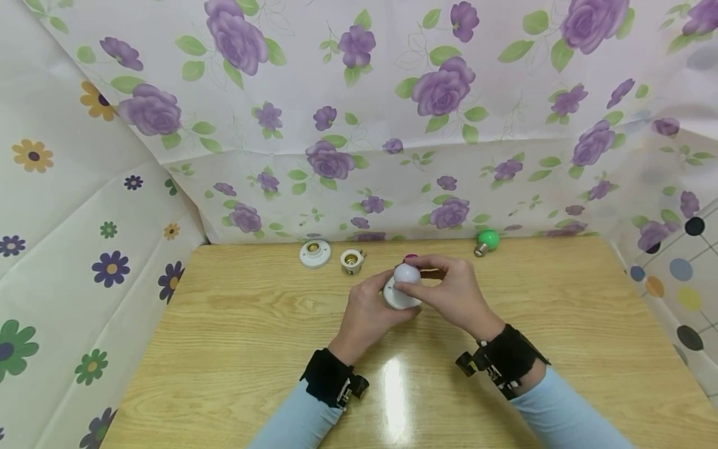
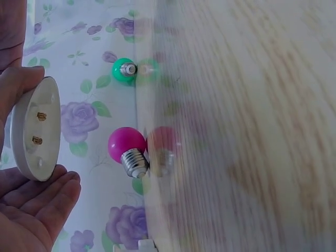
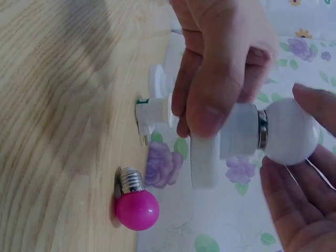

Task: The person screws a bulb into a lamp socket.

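My left hand (image 1: pixel 366 310) grips a white round lamp holder (image 1: pixel 397 298) by its base, thumb and fingers on opposite edges. The underside of the base (image 2: pixel 37 126), with two brass terminals, faces the left wrist view. My right hand (image 1: pixel 457 292) pinches a white light bulb (image 3: pixel 291 131) between thumb and fingers. The bulb's cap is mostly inside the holder's socket, and a thin metal ring of it shows in the right wrist view. Both things are held above the table.
On the wooden table (image 1: pixel 252 349) lie a pink bulb (image 3: pixel 137 210) behind my hands and a green bulb (image 1: pixel 488 240) farther right. A second round lamp holder (image 1: pixel 315 254) and a smaller plug-in socket (image 1: pixel 351 260) stand at the back edge, before a flowered cloth (image 1: pixel 336 187).
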`<move>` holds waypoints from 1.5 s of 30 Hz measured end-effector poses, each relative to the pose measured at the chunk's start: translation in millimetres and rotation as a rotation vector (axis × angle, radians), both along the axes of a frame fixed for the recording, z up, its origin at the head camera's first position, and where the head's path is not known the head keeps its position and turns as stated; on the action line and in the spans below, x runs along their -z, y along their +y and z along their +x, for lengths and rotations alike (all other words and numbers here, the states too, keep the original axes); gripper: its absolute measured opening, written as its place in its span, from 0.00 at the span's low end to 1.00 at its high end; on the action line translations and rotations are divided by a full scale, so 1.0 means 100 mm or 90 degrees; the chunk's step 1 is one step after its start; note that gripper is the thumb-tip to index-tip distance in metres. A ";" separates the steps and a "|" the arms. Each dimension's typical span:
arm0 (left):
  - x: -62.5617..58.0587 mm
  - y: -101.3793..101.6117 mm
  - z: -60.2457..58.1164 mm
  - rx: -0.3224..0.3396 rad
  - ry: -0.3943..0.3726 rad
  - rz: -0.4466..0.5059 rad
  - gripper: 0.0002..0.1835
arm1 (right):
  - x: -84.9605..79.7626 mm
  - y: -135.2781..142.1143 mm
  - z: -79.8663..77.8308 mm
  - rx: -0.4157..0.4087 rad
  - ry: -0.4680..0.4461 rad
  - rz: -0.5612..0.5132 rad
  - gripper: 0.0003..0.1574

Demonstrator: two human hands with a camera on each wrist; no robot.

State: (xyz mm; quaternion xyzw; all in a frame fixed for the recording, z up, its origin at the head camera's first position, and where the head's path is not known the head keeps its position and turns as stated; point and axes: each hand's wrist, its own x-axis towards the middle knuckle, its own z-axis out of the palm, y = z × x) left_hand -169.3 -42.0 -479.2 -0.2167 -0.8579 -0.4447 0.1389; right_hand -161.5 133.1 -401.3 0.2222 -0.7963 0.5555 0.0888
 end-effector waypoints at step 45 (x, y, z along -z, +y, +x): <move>-0.03 -0.01 0.02 0.030 -0.002 0.019 0.32 | -0.04 -0.04 0.05 -0.022 -0.066 -0.028 0.24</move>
